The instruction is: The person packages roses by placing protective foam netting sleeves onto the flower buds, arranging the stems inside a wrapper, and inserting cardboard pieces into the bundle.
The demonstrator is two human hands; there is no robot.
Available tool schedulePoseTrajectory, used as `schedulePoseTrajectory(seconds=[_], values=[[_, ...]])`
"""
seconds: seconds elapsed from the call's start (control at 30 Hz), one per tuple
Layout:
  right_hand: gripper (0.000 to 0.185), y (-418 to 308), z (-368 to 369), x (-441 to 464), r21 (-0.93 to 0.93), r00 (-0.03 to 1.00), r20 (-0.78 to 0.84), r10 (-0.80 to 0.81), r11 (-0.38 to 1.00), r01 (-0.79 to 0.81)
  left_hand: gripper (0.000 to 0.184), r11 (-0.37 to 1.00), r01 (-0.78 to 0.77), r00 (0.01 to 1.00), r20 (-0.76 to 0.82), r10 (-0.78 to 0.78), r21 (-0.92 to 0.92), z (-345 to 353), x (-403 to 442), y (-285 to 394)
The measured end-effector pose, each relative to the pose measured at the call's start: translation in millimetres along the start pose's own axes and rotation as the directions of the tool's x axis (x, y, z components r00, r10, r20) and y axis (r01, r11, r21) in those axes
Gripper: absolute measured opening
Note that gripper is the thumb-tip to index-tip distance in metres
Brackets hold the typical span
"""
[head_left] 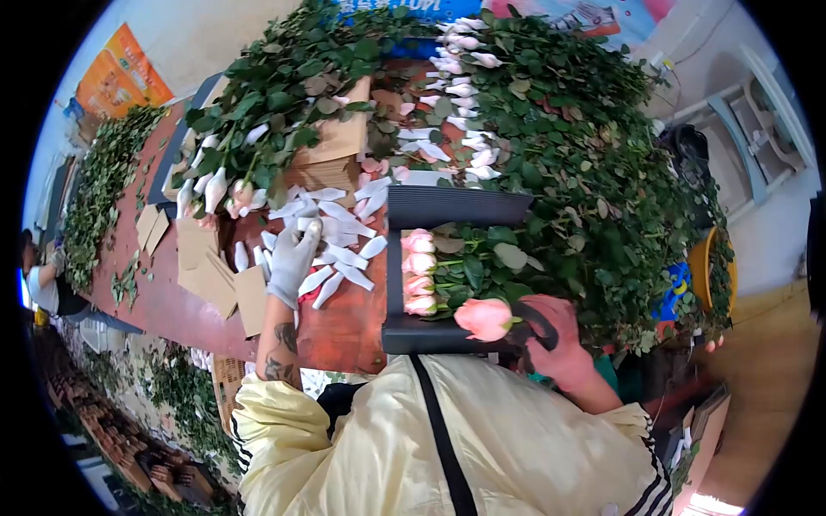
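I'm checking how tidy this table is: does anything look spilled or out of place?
Yes, some litter: petals are strewn by the cardboard, and loose leaves lie on the table. The white sleeves at the left hand point every which way, unlike the roses lined up in the tray.

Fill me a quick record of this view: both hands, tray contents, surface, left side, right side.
Left: white-gloved left hand at loose white tapered sleeves; grip unclear
Right: pink-gloved right hand holding a single pink rose
Tray: black ribbed tray with a column of pink rose heads, stems pointing right
Surface: red table
Left side: flat tan cardboard pieces
Right side: heaped green leafy stems
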State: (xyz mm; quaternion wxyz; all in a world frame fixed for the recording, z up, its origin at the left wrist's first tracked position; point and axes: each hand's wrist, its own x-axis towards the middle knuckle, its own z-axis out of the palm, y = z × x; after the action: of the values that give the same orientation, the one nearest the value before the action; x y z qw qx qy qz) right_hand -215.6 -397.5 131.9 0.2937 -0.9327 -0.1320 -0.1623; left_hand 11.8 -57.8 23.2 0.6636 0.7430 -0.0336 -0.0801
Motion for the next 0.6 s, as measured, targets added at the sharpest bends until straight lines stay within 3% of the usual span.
schedulePoseTrajectory(seconds=[0.03,0.1,0.17,0.2,0.23,0.3,0.37,0.43,0.57,0.6], values=[[0.042,-3.3,3.2,0.4,0.067,0.999,-0.038,0.022,0.998,-0.019,0.052,0.920,-0.069,0.993,-0.060,0.099,0.387,7.6,0.2,5.8],[0.052,1.3,12.6,-5.9,0.234,0.997,-0.058,0.046,0.972,-0.031,0.073,0.565,-0.361,0.864,0.037,0.503,0.742,15.6,-8.4,8.0],[0.050,8.4,14.7,-7.6,0.225,0.999,-0.019,0.028,0.974,-0.023,0.072,0.865,-0.406,0.914,0.123,0.387,0.294,51.5,-50.3,76.3],[0.049,2.1,15.6,-3.6,0.567,0.982,0.088,0.166,0.802,-0.186,0.072,0.881,-0.445,0.868,0.317,0.382,0.159,63.1,-69.8,111.4],[0.052,-4.5,15.7,1.7,0.683,0.967,0.180,0.182,0.685,-0.256,0.072,0.892,-0.453,0.781,0.491,0.386,0.019,74.1,-83.2,133.1],[0.061,-18.1,15.7,12.0,0.822,0.909,0.360,0.208,0.391,-0.415,0.073,0.749,-0.662,0.594,0.622,0.510,0.018,94.2,-92.7,137.4],[0.048,-20.0,29.4,8.8,0.840,0.956,0.248,0.158,0.456,-0.293,0.073,0.757,-0.642,0.524,0.654,0.545,-0.117,108.8,-98.6,147.5],[0.042,-11.5,47.3,-1.7,0.825,0.990,0.118,0.073,0.548,-0.138,0.065,0.751,-0.637,0.523,0.617,0.588,-0.175,120.6,-101.8,145.0],[0.036,8.1,51.7,-9.3,0.940,0.952,0.288,0.108,0.159,-0.302,0.049,0.690,-0.705,0.547,0.492,0.677,-0.165,128.3,-108.5,151.9],[0.038,5.6,43.0,2.3,0.911,0.925,0.377,0.052,0.158,-0.380,0.050,0.699,-0.702,0.563,0.494,0.663,-0.139,128.2,-108.3,153.2]])
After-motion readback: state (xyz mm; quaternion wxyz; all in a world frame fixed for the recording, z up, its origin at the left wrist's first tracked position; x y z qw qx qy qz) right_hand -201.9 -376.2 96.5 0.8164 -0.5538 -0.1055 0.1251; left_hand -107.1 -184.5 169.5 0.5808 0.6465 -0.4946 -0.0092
